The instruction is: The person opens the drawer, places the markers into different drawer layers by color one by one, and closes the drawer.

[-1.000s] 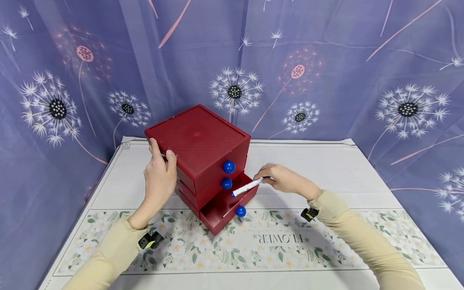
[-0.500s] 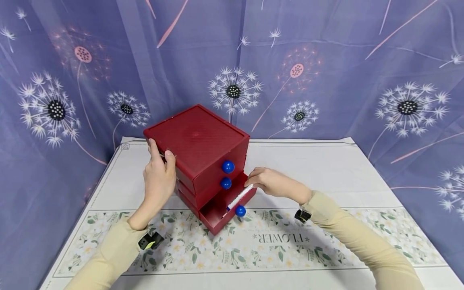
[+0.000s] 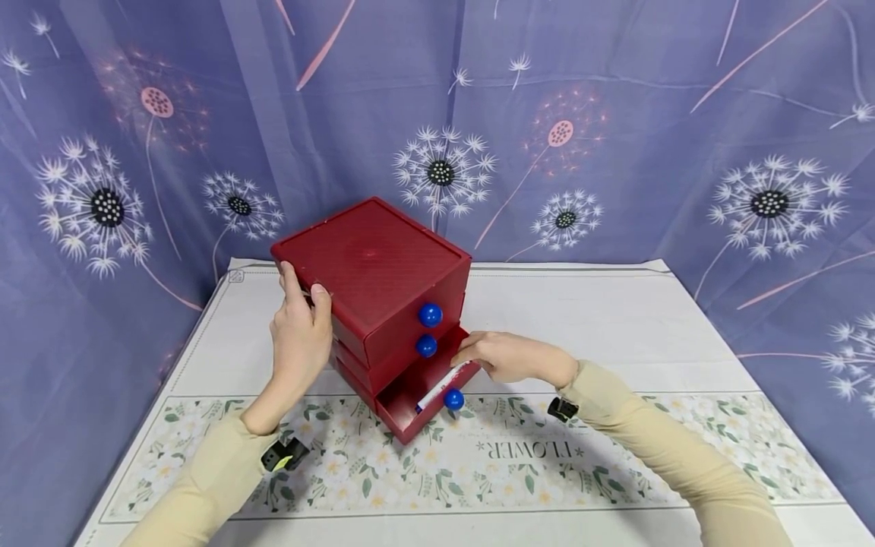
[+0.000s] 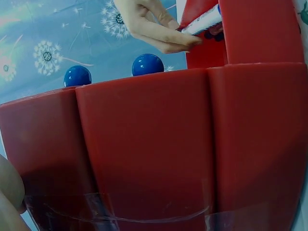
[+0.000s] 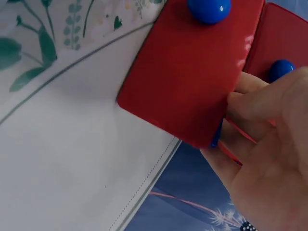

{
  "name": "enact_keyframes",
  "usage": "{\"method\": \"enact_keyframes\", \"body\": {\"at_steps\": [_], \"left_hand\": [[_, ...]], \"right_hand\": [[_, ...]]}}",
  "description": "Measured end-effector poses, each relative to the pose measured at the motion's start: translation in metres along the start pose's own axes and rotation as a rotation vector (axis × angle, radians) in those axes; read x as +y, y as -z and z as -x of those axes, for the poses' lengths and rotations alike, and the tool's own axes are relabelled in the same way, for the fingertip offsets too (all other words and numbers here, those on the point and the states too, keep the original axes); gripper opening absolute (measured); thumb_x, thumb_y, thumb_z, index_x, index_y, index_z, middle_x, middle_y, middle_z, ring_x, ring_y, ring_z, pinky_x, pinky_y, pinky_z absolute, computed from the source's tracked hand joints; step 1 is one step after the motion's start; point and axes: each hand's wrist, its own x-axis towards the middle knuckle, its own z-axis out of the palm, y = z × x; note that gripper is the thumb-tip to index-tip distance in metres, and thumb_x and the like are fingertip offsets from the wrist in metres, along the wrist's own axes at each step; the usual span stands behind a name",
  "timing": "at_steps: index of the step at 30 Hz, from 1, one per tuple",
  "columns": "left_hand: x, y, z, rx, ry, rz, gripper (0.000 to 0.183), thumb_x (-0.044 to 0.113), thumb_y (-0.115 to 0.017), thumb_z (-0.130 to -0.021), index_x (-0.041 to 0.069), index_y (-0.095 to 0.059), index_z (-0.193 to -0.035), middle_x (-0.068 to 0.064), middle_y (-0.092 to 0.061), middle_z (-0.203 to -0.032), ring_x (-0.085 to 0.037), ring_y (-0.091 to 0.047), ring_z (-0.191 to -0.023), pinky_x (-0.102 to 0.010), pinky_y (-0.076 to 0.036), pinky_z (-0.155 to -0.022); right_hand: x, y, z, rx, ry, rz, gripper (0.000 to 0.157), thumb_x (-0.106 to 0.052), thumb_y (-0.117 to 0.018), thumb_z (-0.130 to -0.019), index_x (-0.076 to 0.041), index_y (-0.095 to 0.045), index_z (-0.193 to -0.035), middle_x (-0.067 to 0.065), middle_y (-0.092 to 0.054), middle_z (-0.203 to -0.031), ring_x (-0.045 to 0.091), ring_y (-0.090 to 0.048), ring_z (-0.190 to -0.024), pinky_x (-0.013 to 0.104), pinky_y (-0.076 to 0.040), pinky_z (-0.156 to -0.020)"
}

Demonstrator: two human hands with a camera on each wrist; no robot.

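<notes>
A red drawer cabinet [image 3: 372,262] with round blue knobs stands at an angle on the table, its bottom drawer [image 3: 403,427] pulled out. My left hand [image 3: 301,334] rests against the cabinet's left side near the top edge, fingers fairly straight. Inside the open drawer slants a white marker [image 3: 437,387] with blue ends. My right hand [image 3: 509,355] reaches over the drawer's right end and pinches the marker's upper end. In the left wrist view the marker [image 4: 204,20] shows by the right fingertips; in the right wrist view the drawer front [image 5: 187,72] hides most of it.
The two upper drawers are closed; their blue knobs [image 3: 430,314] stick out above the open drawer. A white tablecloth [image 3: 567,304] with a floral band covers the table. A purple dandelion curtain [image 3: 506,99] hangs behind and at both sides.
My right hand has moved left and down, lowering the marker from above the bottom drawer into it. The left hand and the cabinet have stayed put.
</notes>
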Motion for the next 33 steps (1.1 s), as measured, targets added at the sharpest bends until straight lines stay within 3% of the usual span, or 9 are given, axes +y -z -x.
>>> {"method": "enact_keyframes", "body": {"at_steps": [6, 13, 15, 20, 33], "left_hand": [[0.0, 0.0, 0.0, 0.001, -0.003, -0.003, 0.064, 0.037, -0.027, -0.095, 0.006, -0.007, -0.148, -0.028, -0.035, -0.14, -0.048, -0.05, -0.109, -0.055, -0.037, -0.094], [-0.001, 0.001, 0.0, 0.0, -0.004, -0.006, 0.064, 0.037, -0.027, -0.095, 0.006, -0.007, -0.148, -0.027, -0.031, -0.143, -0.048, -0.05, -0.108, -0.055, -0.037, -0.094], [-0.001, 0.001, 0.0, 0.0, -0.005, -0.003, 0.065, 0.037, -0.028, -0.095, 0.005, -0.007, -0.147, -0.029, -0.037, -0.138, -0.048, -0.051, -0.106, -0.055, -0.037, -0.094], [-0.001, 0.001, -0.001, -0.007, 0.0, 0.002, 0.065, 0.036, -0.028, -0.095, 0.005, -0.007, -0.147, -0.029, -0.042, -0.134, -0.047, -0.052, -0.105, -0.054, -0.036, -0.095], [-0.001, 0.001, 0.0, 0.008, 0.0, 0.008, 0.064, 0.036, -0.028, -0.095, 0.004, -0.008, -0.147, -0.027, -0.032, -0.142, -0.048, -0.048, -0.112, -0.054, -0.036, -0.096]], "right_hand": [[-0.002, -0.008, -0.003, -0.021, -0.01, -0.017, 0.032, -0.005, -0.051, -0.084, -0.013, -0.066, -0.111, 0.002, -0.065, -0.108, 0.014, -0.058, -0.1, 0.029, -0.047, -0.09], [-0.002, -0.012, -0.003, -0.008, -0.021, -0.01, 0.031, -0.007, -0.053, -0.084, -0.009, -0.066, -0.112, 0.004, -0.065, -0.109, 0.017, -0.058, -0.103, 0.031, -0.047, -0.091], [-0.002, -0.012, -0.004, -0.006, -0.031, -0.009, 0.031, -0.008, -0.052, -0.085, -0.009, -0.065, -0.114, 0.004, -0.065, -0.11, 0.017, -0.058, -0.104, 0.031, -0.047, -0.091], [-0.003, -0.013, -0.001, 0.07, -0.015, -0.022, 0.03, -0.008, -0.054, -0.085, -0.009, -0.065, -0.112, 0.003, -0.065, -0.108, 0.015, -0.058, -0.101, 0.028, -0.048, -0.087], [-0.005, -0.019, 0.009, 0.24, 0.019, -0.035, 0.02, -0.012, -0.06, -0.084, -0.015, -0.068, -0.102, -0.005, -0.064, -0.1, 0.005, -0.057, -0.092, 0.018, -0.048, -0.077]]}}
